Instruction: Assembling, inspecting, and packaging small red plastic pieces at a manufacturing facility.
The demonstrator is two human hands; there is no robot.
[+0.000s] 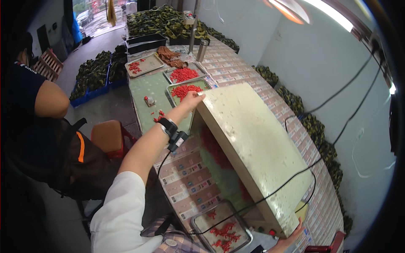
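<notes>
A large cream metal box (257,139) with an open front sits on the table, its painted top scuffed. My left hand (192,102) grips its far left corner, fingers closed over the edge. At the near right corner, my right hand (289,239) holds the box's side, partly hidden below it. A red button (272,232) shows on the near end of the box. Red pieces lie in the shadow inside it, too dim to make out. On my left wrist is a black strap with a small device (177,141).
Trays of small red pieces stand beyond the box (184,75) and near me (241,246). A black cable (270,195) crosses the box. A steel flask (202,50) stands farther back. A person (51,99) is at the left, near a brown stool (106,137). Dark green leafy-looking heaps (162,23) lie behind.
</notes>
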